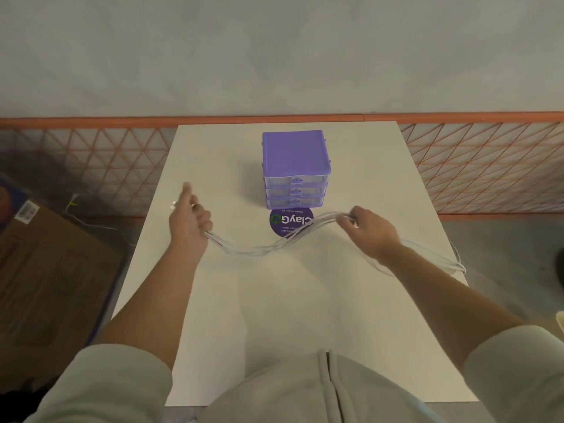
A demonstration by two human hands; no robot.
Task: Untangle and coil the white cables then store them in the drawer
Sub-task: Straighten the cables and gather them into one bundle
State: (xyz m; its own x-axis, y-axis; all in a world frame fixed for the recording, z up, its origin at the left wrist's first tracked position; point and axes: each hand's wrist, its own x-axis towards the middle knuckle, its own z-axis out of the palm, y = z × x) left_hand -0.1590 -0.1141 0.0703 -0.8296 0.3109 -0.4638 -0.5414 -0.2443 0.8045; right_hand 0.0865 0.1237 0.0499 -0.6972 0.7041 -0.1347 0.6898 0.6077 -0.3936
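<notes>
Hands first: your left hand [190, 219] is curled round one end of the cables [259, 247], forefinger sticking out, and your right hand [370, 228] pinches the bundle further along, so the strands hang slack between them above the table [305, 315]; that likely lets you sort the strands apart. Past your right wrist the rest trails to the table's right edge [457, 264] and may slip off. The drawer unit [296, 169], drawers closed, stands behind a round sticker [291, 222], leaving bare tabletop near you for coiling.
</notes>
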